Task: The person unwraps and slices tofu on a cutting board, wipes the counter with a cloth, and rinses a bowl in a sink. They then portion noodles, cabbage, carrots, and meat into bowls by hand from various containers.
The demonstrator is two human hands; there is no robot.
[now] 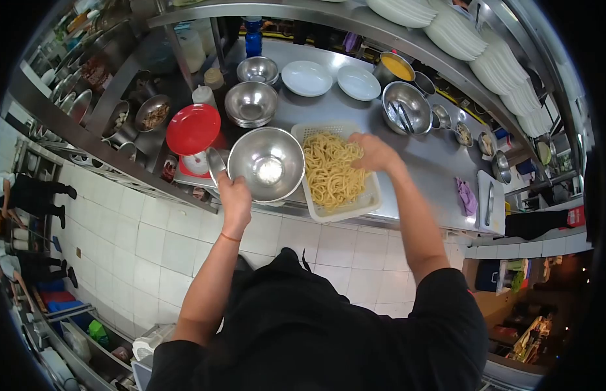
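Observation:
My left hand is closed on the near-left rim of a metal mixing bowl, tipped so its bare inside faces me. A smaller shiny metal piece stands up beside that hand. To the right of the bowl, a white plastic basket holds a heap of thick yellow noodles. My right hand reaches over the basket's right side, fingers curled into the edge of the noodles. Its fingertips are partly hidden and slightly blurred.
Left of the bowl stands a scale with a red pan. Stacked metal bowls and white plates line the back. On the right are a bowl with tongs, a purple cloth and a knife on a board.

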